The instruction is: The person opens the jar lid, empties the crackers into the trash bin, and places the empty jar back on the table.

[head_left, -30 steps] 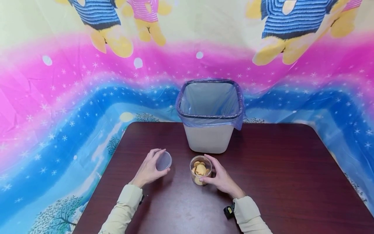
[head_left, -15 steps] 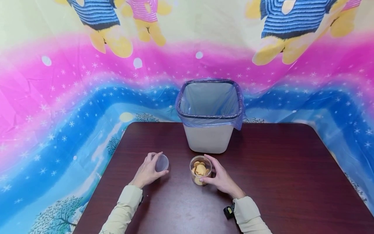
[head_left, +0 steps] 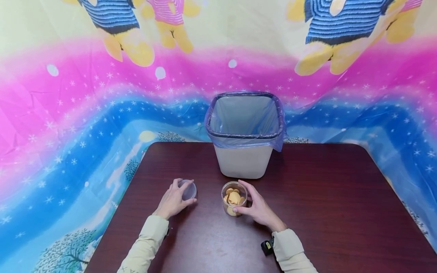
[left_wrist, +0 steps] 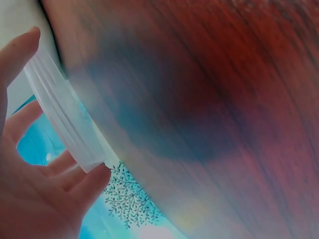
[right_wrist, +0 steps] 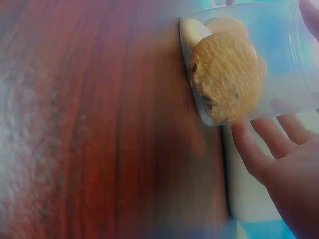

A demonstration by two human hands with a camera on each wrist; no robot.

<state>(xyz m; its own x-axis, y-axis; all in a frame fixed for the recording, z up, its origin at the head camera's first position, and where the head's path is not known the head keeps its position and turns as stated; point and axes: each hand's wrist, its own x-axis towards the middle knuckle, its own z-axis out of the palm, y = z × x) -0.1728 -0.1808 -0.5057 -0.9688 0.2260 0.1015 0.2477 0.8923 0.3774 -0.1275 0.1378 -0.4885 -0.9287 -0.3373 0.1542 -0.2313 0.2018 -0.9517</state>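
Note:
My left hand [head_left: 172, 200] holds a round clear plastic lid [head_left: 189, 190] by its edge, low over the left part of the table. In the left wrist view the lid [left_wrist: 67, 112] shows its thin rim between thumb and fingertips; whether it touches the wood I cannot tell. A clear round plastic jar [head_left: 225, 209], open at the top, stands upright near the middle. Inside it are several golden-brown biscuits [head_left: 234, 198], also large in the right wrist view as biscuits [right_wrist: 227, 74] at the jar's bottom. Around the jar's right side curl the fingers and thumb of my right hand [head_left: 261, 210].
Behind the jar stands a pale bin [head_left: 243, 161] lined with a bluish plastic bag [head_left: 239, 143]. The dark red-brown table [head_left: 334, 204] has rounded far corners. A patterned cloth backdrop [head_left: 102, 125] hangs behind and beside it.
My left hand and the lid have shifted a little left and down, then come nearly to a stop, with the fingers moving slightly on the lid. My right hand and the jar stay put.

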